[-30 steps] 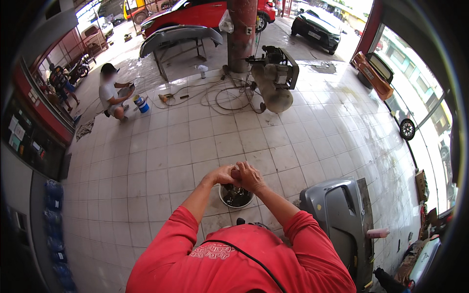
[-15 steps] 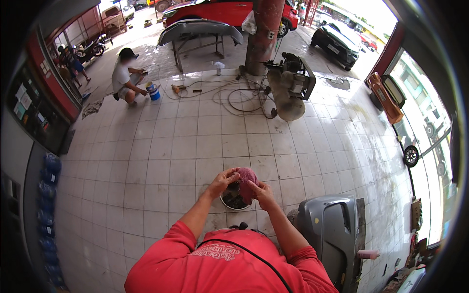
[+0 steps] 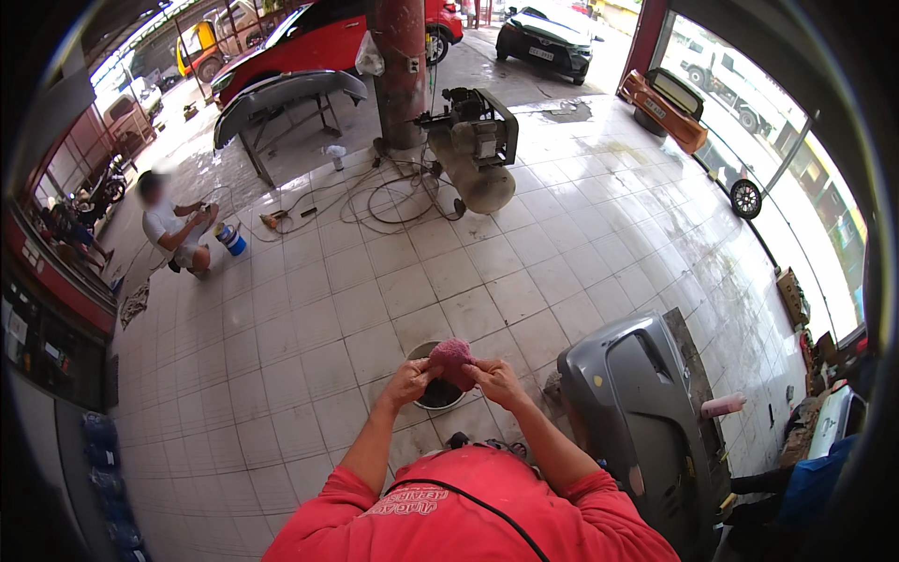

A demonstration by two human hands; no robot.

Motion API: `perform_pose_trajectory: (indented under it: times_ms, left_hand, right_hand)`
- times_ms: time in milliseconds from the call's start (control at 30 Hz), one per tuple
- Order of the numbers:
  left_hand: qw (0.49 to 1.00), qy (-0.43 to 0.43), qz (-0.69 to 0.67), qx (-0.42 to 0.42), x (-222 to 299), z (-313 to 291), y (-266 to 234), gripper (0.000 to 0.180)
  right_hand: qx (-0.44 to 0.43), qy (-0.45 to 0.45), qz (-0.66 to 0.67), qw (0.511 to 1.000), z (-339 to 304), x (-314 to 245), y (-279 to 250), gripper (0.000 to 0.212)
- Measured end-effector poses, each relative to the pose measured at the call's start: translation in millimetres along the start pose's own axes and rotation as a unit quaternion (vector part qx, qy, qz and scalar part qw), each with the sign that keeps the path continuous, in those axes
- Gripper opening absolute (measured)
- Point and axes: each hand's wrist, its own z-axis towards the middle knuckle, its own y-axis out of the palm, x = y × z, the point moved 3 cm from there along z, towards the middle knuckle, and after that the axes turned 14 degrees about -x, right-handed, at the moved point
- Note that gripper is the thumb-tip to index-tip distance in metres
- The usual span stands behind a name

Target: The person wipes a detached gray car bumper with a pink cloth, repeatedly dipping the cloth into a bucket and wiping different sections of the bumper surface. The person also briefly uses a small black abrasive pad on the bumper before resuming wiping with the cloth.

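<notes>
A dusty-pink cloth (image 3: 454,362), bunched up and rough in texture, is stretched between my two hands. My left hand (image 3: 410,381) pinches its left edge, and my right hand (image 3: 497,380) grips the right one. Below the cloth stands a round, pale-rimmed bucket (image 3: 436,393) with a dark inside, partly covered by the cloth and hands. What lies in the bucket is too dark to make out.
A grey car bumper (image 3: 623,384) lies close on my right, with a pinkish bottle (image 3: 723,405) beyond it. Ahead are an air compressor (image 3: 476,178), coiled hoses (image 3: 398,206) and a red pillar (image 3: 400,94). A person (image 3: 173,225) crouches far left by a blue bucket (image 3: 234,245).
My view has turned right, so the surroundings appear farther left. Both hands still hold the cloth, now bunched more compactly above the bucket. The crouching person's hands have come up together.
</notes>
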Motion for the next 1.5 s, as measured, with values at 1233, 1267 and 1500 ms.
perform_pose_trajectory:
  times_ms: [1233,1267,1500]
  left_hand:
    - [0.982,-0.061,-0.178,-0.021,2.7,13.5,55.1,0.05]
    - [0.977,-0.054,-0.204,-0.042,1.6,18.7,73.3,0.045]
    - [0.968,-0.015,-0.25,-0.014,-2.1,34.9,82.7,0.012]
  right_hand:
    - [-0.007,-0.031,0.476,0.879,-68.9,-4.0,-17.4,0.049]
    - [0.011,-0.046,0.391,0.919,-64.0,26.1,-13.2,0.049]
    - [0.144,0.024,0.357,0.923,-144.3,87.5,-22.8,0.036]
